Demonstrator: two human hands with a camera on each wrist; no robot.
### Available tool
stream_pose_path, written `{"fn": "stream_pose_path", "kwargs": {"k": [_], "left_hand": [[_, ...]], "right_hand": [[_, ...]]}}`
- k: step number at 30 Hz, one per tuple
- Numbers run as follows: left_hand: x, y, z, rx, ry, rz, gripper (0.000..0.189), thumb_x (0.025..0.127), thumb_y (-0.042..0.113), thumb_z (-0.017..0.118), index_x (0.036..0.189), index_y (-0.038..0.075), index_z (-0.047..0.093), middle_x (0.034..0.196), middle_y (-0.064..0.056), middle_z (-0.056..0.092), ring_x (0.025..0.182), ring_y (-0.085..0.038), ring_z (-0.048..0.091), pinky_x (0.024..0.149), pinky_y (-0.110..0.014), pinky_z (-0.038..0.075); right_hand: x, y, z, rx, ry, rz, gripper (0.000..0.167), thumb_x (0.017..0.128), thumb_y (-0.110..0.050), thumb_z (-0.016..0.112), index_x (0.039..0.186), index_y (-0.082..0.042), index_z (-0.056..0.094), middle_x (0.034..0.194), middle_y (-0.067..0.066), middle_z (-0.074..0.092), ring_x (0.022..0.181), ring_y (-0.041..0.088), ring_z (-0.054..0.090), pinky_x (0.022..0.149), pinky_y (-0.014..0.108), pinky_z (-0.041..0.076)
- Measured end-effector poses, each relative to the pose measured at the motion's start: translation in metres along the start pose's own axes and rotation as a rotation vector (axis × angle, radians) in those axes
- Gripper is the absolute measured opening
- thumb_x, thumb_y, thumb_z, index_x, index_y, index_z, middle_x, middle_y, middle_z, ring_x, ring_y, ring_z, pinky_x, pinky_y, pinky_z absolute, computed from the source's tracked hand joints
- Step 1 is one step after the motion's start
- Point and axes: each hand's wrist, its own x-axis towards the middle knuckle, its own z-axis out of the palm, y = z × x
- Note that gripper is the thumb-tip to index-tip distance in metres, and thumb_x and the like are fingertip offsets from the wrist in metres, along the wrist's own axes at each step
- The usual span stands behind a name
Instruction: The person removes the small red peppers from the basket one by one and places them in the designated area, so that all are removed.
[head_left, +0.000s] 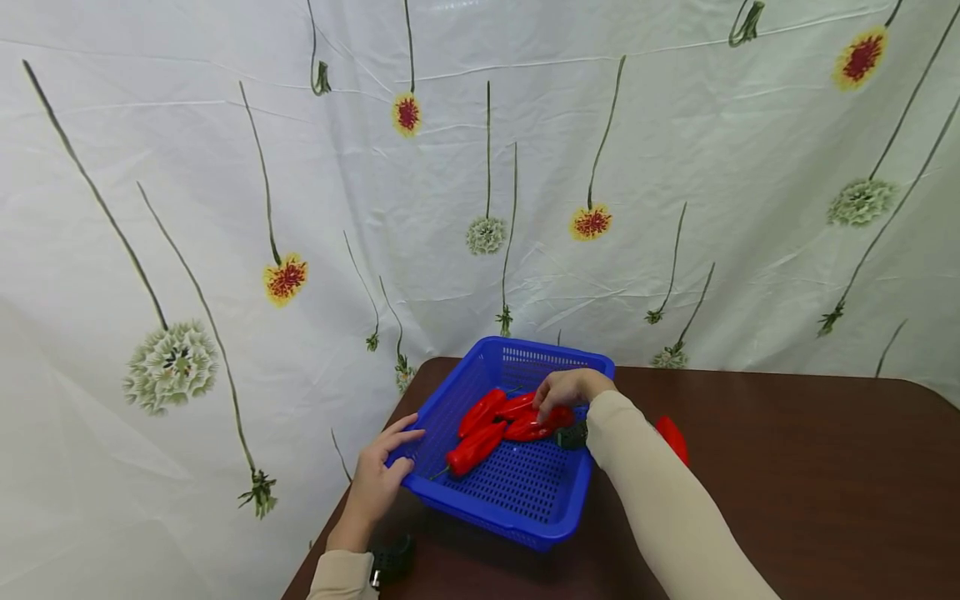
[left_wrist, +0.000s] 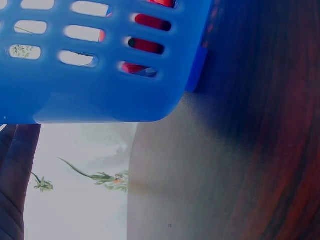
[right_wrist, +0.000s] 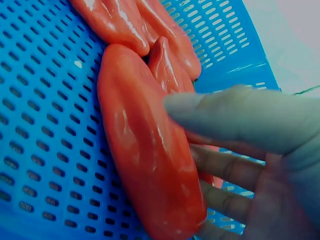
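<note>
A blue plastic basket (head_left: 510, 518) with slotted sides stands on the table, several long red peppers (head_left: 477, 448) lying in it. My left hand (head_left: 372, 479) grips its left rim, fingers over the edge; in the left wrist view only part of that hand (left_wrist: 19, 175) shows, beside the basket's corner. Inside the basket, my right hand (head_left: 566, 390) holds a glossy red pepper (right_wrist: 150, 145). The right wrist view has the thumb against this pepper's upper side and the other fingers behind it, partly hidden. More peppers (right_wrist: 117, 22) lie just beyond.
Another red pepper (head_left: 672, 439) is on the dark brown table (head_left: 810, 475) right of the basket, partly covered by my right sleeve (head_left: 660, 492). A white cloth with printed flowers (head_left: 450, 275) hangs behind the table.
</note>
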Motion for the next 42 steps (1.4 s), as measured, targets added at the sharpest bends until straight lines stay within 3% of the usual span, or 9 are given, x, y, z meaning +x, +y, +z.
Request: {"fn": "stream_pose_path", "kwargs": {"k": [8, 25, 42], "left_hand": [[-0.0005, 0.0010, 0.0000, -0.007, 0.008, 0.025, 0.040, 0.081, -0.013, 0.054, 0.115, -0.001, 0.073, 0.139, -0.017, 0.061, 0.135, -0.040, 0.051, 0.102, -0.006, 0.029], [-0.0011, 0.0035, -0.0014, -0.022, -0.013, -0.016, 0.041, 0.082, -0.012, 0.054, 0.117, -0.002, 0.072, 0.141, -0.016, 0.060, 0.138, -0.039, 0.049, 0.103, -0.009, 0.031], [-0.0015, 0.0045, -0.0008, -0.029, -0.002, -0.012, 0.041, 0.081, -0.013, 0.054, 0.116, -0.001, 0.072, 0.140, -0.016, 0.061, 0.137, -0.039, 0.050, 0.102, -0.008, 0.032]], "right_hand": [[0.0016, 0.0020, 0.0014, -0.043, -0.018, 0.011, 0.038, 0.086, -0.010, 0.071, 0.122, -0.001, 0.067, 0.119, 0.010, 0.063, 0.101, 0.017, 0.063, 0.094, 0.035, 0.054], [-0.0008, 0.0030, 0.0065, -0.094, -0.025, 0.037, 0.025, 0.084, -0.002, 0.072, 0.108, -0.009, 0.069, 0.103, 0.004, 0.061, 0.086, 0.016, 0.056, 0.074, 0.028, 0.051], [-0.0023, 0.0025, 0.0058, 0.010, -0.096, -0.012, 0.028, 0.086, 0.000, 0.070, 0.114, -0.006, 0.069, 0.095, 0.000, 0.061, 0.085, 0.014, 0.056, 0.077, 0.029, 0.051]]}}
